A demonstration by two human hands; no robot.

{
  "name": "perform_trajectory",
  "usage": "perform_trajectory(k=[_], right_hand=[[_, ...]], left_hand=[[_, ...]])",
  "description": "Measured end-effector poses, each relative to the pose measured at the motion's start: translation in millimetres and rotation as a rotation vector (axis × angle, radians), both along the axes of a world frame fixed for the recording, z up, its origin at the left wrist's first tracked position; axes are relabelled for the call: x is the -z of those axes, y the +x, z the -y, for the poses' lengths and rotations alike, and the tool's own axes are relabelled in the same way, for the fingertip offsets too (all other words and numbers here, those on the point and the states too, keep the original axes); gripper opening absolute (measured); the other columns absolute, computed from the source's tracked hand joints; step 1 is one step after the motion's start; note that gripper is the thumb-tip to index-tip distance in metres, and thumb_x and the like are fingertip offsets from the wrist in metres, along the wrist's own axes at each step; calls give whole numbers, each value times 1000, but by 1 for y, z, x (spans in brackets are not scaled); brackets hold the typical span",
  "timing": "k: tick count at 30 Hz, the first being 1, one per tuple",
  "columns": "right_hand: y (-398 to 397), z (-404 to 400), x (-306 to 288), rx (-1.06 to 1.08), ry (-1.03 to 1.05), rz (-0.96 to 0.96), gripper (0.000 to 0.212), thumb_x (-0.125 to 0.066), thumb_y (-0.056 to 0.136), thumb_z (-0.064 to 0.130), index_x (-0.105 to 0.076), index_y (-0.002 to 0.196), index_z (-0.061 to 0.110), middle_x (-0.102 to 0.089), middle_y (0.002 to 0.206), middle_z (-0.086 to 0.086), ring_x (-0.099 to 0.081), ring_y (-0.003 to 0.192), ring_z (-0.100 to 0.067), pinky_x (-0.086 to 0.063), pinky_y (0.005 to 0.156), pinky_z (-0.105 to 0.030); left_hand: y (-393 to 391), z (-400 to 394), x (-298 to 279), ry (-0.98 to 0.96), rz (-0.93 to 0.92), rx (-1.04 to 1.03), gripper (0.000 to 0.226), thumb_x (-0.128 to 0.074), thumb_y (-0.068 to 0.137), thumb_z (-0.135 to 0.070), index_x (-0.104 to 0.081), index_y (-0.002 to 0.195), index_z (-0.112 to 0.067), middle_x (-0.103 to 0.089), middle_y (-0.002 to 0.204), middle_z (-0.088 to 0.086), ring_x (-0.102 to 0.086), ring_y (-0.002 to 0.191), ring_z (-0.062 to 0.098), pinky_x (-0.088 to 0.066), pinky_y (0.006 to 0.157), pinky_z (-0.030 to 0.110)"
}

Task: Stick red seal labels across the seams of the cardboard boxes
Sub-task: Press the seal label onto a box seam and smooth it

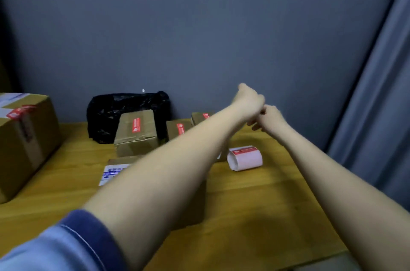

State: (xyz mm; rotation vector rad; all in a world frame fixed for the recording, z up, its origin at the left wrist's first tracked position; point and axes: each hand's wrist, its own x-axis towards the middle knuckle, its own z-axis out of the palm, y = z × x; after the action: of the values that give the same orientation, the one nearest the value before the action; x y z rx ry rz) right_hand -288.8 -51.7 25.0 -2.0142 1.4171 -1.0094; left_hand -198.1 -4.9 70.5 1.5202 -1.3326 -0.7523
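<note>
1. The roll of red seal labels [245, 158] lies on its side on my wooden table [255, 199], right of centre, with a red label showing on its upper turn. Neither hand touches it.
2. The nearest cardboard box [190, 199] sits just left of the roll, mostly hidden under my left forearm; a white printed shipping label [112, 173] shows on its top.
3. Behind it stand three smaller boxes: a middle box [136, 135] with a red seal [136, 125] over its top seam, a second box [178, 129] to its right with a seal too, and a third box [200, 117] against the wall, also sealed (partly covered by my arm).
4. A large box [24, 142] fills the table's left edge, with a red seal [20, 112] on its top.
5. My left hand [249, 102] and right hand [271, 120] are raised above the table's far right part, knuckles touching, both with fingers curled in. The frame is blurred there, so I cannot tell whether either pinches anything.
6. A crumpled black plastic bag [124, 110] sits at the back against the wall, behind the middle box.
7. The table top is yellowish wood grain, ending at a plain grey-blue wall [199, 26]; a grey curtain [381, 93] hangs along the right side. A blue sleeve [66, 246] covers my left upper arm at the bottom left.
</note>
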Motion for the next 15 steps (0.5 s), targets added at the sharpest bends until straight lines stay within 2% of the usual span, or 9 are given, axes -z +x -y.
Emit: perform_trajectory(k=[2, 3, 5, 6, 8, 10, 12, 15], right_hand=[[-12, 5, 23, 37, 17, -121, 23, -47, 94, 11, -63, 80, 5, -68, 82, -15, -62, 64, -23, -41, 55, -26], [-16, 11, 36, 53, 23, -165, 20, -48, 93, 10, -65, 89, 1, -68, 89, -18, -64, 77, -30, -42, 63, -31], [-23, 24, 63, 74, 66, -181, 18, -51, 91, 12, -64, 100, 3, -67, 105, -21, -61, 100, -37, -44, 76, -37], [-25, 27, 74, 96, 87, -179, 16, -51, 91, 14, -63, 100, 8, -65, 111, -21, -60, 105, -37, -43, 78, -36], [-26, 31, 91, 144, 133, -138, 13, -50, 93, 19, -58, 103, 16, -58, 121, -19, -55, 113, -36, -41, 83, -34], [-27, 33, 104, 188, 176, -21, 20, -48, 95, 18, -55, 113, 11, -52, 128, -19, -49, 119, -36, -39, 95, -36], [-27, 35, 115, 197, 208, 74, 22, -54, 93, 20, -53, 112, 11, -56, 125, -16, -51, 117, -35, -40, 97, -37], [-27, 40, 127, 146, 266, 197, 17, -62, 90, 22, -49, 100, 17, -65, 93, -5, -61, 102, -32, -47, 90, -39]], left_hand=[[-21, 5, 23, 33, -102, -34, 49, -44, 82, -3, -39, 124, 22, -45, 125, 43, -49, 114, 54, -49, 83, 54], [-29, 6, 35, 44, -153, -71, 44, -45, 83, -4, -46, 122, 15, -48, 127, 38, -49, 118, 48, -46, 92, 51], [-43, 3, 58, 80, -211, -166, 35, -48, 87, -13, -50, 121, -10, -46, 131, 16, -44, 125, 32, -37, 105, 41], [-46, 1, 70, 112, -215, -213, 34, -49, 88, -18, -48, 122, -20, -39, 132, 9, -39, 126, 28, -32, 109, 40], [-53, 0, 93, 172, -214, -298, 37, -51, 89, -26, -42, 125, -25, -28, 136, 4, -29, 131, 25, -25, 112, 38], [-58, 1, 112, 200, -230, -390, 44, -54, 89, -31, -38, 129, -23, -21, 144, 4, -22, 136, 26, -21, 112, 35], [-65, 0, 126, 217, -239, -443, 49, -54, 90, -36, -36, 133, -22, -16, 151, 6, -19, 139, 27, -17, 114, 34], [-69, 8, 147, 230, -251, -457, 50, -50, 92, -43, -35, 135, -23, -17, 153, 9, -19, 141, 29, -13, 116, 35]])
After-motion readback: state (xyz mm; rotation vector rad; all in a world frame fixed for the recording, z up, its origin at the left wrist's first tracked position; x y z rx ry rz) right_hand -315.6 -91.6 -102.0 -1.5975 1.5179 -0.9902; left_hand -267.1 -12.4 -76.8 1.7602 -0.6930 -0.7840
